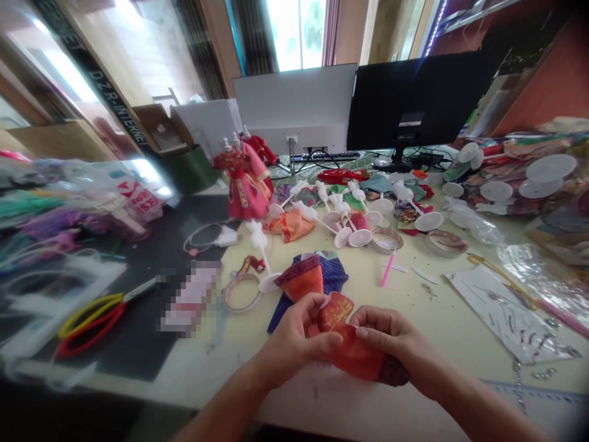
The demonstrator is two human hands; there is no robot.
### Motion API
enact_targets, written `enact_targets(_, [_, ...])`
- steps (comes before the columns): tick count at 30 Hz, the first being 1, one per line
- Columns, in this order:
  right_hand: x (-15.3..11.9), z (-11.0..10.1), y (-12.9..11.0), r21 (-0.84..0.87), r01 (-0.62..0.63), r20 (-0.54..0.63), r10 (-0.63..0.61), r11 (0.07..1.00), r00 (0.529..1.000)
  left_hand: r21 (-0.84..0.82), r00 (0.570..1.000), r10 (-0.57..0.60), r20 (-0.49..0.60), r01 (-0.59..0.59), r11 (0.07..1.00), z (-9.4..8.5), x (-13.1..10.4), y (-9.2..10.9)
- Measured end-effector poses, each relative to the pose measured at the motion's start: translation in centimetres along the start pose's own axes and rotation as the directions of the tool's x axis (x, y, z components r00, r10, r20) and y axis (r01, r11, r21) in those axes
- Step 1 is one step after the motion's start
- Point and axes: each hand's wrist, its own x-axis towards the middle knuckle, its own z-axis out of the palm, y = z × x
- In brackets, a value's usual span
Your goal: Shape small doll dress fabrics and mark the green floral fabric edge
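Both hands held a small red-orange garment (pixel 356 358) between them, low over the near part of the pale tabletop (pixel 200 368). The left hand (pixel 306 331) was curled, thumb and fingers nearly closed on the garment's left edge, beside a panel with a gold pattern. The right hand (pixel 391 331) pinched the white-edged opening between thumb and forefinger, its other fingers folded in; below it the dark purple hem hung out toward the right wrist.

Just beyond the left hand lay an orange skirt piece (pixel 304 279) with a purple band, over a dark blue striped cloth (pixel 335 273). To the left of these stood a white dress form (pixel 257 236) on a round base, with a tape roll (pixel 243 308) just beside it. Well to the left of the left hand were scissors (pixel 92 316) with yellow and red handles — the blade tips could not be made out.

Beyond the right hand lay a pink stick (pixel 388 269), and farther off a cluster of white forms (pixel 340 215) among bits of cloth. To the right of the right hand was a white sheet (pixel 501 313) bearing small dark pieces, with a metal chain (pixel 518 377) near its lower edge.
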Motion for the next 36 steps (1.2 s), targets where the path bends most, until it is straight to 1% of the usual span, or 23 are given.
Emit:
enact_targets(1, [0.0,0.0,0.0,0.003,0.004,-0.002,-0.004,1.000,1.000,0.030,1.000,0.007,-0.016,-0.007,1.000,0.1,0.0,0.0])
enact_targets(4, [-0.1,-0.1,0.1,-0.018,0.006,0.010,-0.006,1.000,1.000,0.092,0.992,0.034,-0.119,-0.023,0.995,0.3,0.0,-0.2])
enact_targets(7, [-0.1,-0.4,0.4,-0.061,0.009,0.034,-0.007,0.998,0.999,0.125,0.975,0.093,-0.201,-0.069,0.990,0.2,0.3,-0.5])
enact_targets(11, [-0.4,-1.1,0.6,-0.032,0.050,0.079,-0.047,0.998,0.996,0.168,0.949,0.178,-0.260,-0.137,0.976,0.3,0.5,-0.6])
enact_targets(14, [-0.5,-1.2,0.3,-0.127,0.088,0.115,-0.074,0.988,0.991,0.137,0.929,0.204,-0.308,-0.168,0.976,0.4,0.7,-0.4])
enact_targets(16, [-0.4,-1.1,0.2,-0.171,0.103,0.092,-0.088,0.980,0.992,0.121,0.911,0.221,-0.348,-0.190,0.974,0.4,0.9,-0.3])
enact_targets(19, [-0.1,-1.0,0.3,-0.190,0.133,-0.037,-0.143,0.973,0.989,0.109,0.866,0.255,-0.429,-0.230,0.967,-0.3,0.9,0.6])
enact_targets(20, [0.0,-1.1,0.4,-0.197,0.153,-0.075,-0.171,0.968,0.982,0.104,0.840,0.271,-0.469,-0.252,0.962,-0.7,0.8,1.3])
enact_targets(21, [0.0,-1.2,0.5,-0.205,0.168,-0.094,-0.190,0.964,0.977,0.101,0.803,0.295,-0.517,-0.286,0.953,-1.1,0.6,2.1])
enact_targets(22, [0.0,-1.3,0.6,-0.212,0.173,-0.097,-0.196,0.962,0.976,0.100,0.756,0.324,-0.569,-0.328,0.939,-1.6,0.3,3.1])
enact_targets(23, [0.0,-1.4,0.7,-0.217,0.172,-0.088,-0.195,0.961,0.977,0.131,0.691,0.369,-0.622,-0.372,0.919,-2.1,0.0,4.4])
enact_targets(25, [-0.1,-1.6,0.8,-0.239,0.160,-0.062,-0.180,0.958,0.982,0.270,0.518,0.501,-0.693,-0.458,0.847,-3.0,-1.0,7.1])
enact_targets(26, [-0.1,-1.6,0.8,-0.254,0.153,-0.053,-0.172,0.955,0.984,0.355,0.434,0.576,-0.693,-0.489,0.797,-3.3,-1.6,8.5])
enact_targets(27, [-0.2,-1.7,0.8,-0.268,0.147,-0.048,-0.165,0.952,0.985,0.454,0.342,0.657,-0.671,-0.511,0.730,-3.5,-2.2,9.8])
enact_targets(28, [-0.2,-1.7,0.7,-0.281,0.141,-0.047,-0.161,0.949,0.986,0.551,0.252,0.727,-0.639,-0.509,0.661,-3.6,-2.8,10.9])
enact_targets(29, [-0.2,-1.6,0.7,-0.292,0.137,-0.046,-0.157,0.947,0.987,0.627,0.198,0.772,-0.605,-0.479,0.614,-3.7,-3.3,11.7])
enact_targets(30, [-0.1,-1.6,0.7,-0.302,0.134,-0.046,-0.155,0.944,0.987,0.674,0.169,0.800,-0.575,-0.457,0.581,-3.8,-3.7,12.3])
enact_targets(31, [-0.1,-1.6,0.6,-0.311,0.131,-0.047,-0.153,0.941,0.987,0.701,0.158,0.815,-0.558,-0.436,0.564,-4.0,-3.9,12.6])
enact_targets(33, [0.0,-1.5,0.6,-0.322,0.125,-0.047,-0.148,0.938,0.988,0.707,0.168,0.817,-0.551,-0.426,0.564,-4.4,-4.1,12.7])
enact_targets(35, [0.1,-1.4,0.6,-0.328,0.120,-0.048,-0.144,0.937,0.988,0.664,0.182,0.798,-0.574,-0.466,0.584,-5.2,-3.7,12.2])
enact_targets(36, [0.2,-1.4,0.6,-0.331,0.118,-0.050,-0.143,0.936,0.988,0.630,0.181,0.784,-0.594,-0.502,0.593,-5.7,-3.5,11.8])
